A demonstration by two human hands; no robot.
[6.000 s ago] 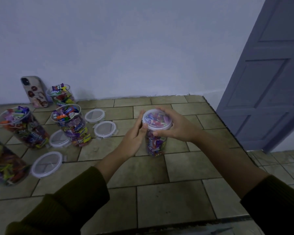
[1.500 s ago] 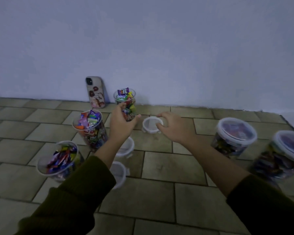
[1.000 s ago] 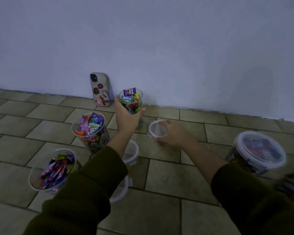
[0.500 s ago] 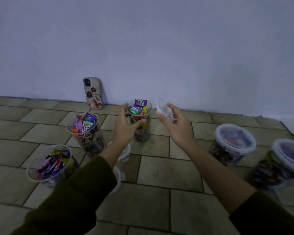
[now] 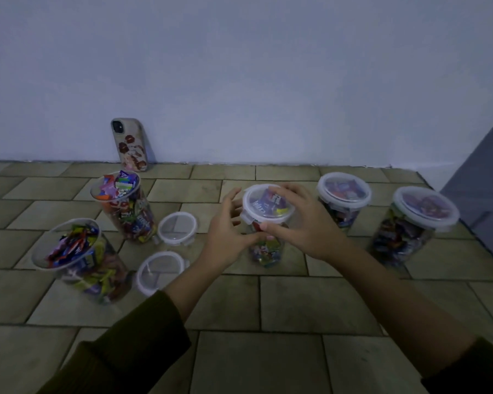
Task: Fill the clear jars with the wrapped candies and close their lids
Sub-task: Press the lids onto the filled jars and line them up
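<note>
Whereas the right hand (image 5: 305,223) held the lid (image 5: 265,207) tilted beside the small jar (image 5: 265,251) moments ago, its fingers now curl around it on the rim; the left hand (image 5: 228,237) hovers loosely spread alongside. Latching probably comes next.

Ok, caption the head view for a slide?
Right hand fits a lid onto a small candy jar, left hand beside it; two open jars and two loose lids to its left.

One head-worn camera is looking forward and down from close above the tiled counter (image 5: 296,308), facing the wall (image 5: 239,66) behind.
</note>
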